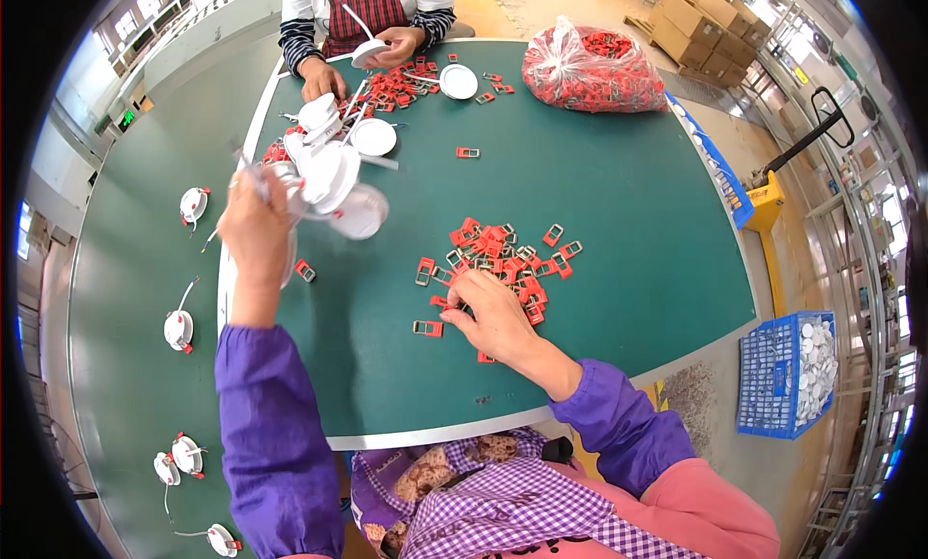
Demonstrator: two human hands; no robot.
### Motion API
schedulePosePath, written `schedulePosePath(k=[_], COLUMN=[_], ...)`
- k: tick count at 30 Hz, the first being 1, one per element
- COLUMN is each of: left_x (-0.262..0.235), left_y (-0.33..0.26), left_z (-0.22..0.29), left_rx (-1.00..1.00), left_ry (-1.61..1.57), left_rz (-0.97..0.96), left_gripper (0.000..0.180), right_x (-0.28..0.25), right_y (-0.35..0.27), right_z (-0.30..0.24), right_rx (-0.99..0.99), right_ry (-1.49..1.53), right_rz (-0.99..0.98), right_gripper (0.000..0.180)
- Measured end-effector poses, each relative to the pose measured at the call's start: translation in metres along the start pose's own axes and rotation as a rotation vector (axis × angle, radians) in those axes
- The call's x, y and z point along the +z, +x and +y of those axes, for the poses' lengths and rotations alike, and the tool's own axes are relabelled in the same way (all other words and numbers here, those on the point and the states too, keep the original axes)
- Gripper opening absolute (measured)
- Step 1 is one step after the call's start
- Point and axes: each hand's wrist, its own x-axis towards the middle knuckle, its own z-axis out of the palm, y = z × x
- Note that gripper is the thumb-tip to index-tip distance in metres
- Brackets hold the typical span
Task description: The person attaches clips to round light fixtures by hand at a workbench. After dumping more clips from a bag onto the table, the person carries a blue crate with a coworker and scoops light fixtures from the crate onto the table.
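Note:
My left hand [253, 232] is raised over the left side of the green table [619, 221] and grips a bunch of thin white wires, from which several round white lamp housings [333, 177] hang. My right hand [493, 313] rests on the table, fingers pinching at the near edge of a pile of small red and grey clips [503, 255]. One loose red clip [427, 328] lies just left of that hand. Both my forearms wear purple sleeves.
Across the table a person in a striped shirt and red apron holds a white housing [370, 52] beside more red clips [396, 84]. A clear bag of red clips [592, 71] lies far right. Finished lamps [179, 329] ride a green belt on the left. A blue crate [788, 373] stands right.

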Motion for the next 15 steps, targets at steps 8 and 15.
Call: schedulePosePath(k=[8, 15], left_x=[-0.062, -0.051], left_y=[-0.079, -0.095], left_z=[-0.004, 0.005], left_rx=[-0.12, -0.288], left_ry=[0.057, -0.052], left_rz=[-0.114, -0.112], left_gripper=[0.01, 0.012], right_x=[0.001, 0.004], right_y=[0.004, 0.006], right_z=[0.002, -0.005], right_rx=[0.003, 0.087], right_ry=[0.009, 0.092], right_rz=[-0.016, -0.005], right_gripper=[0.022, 0.018])
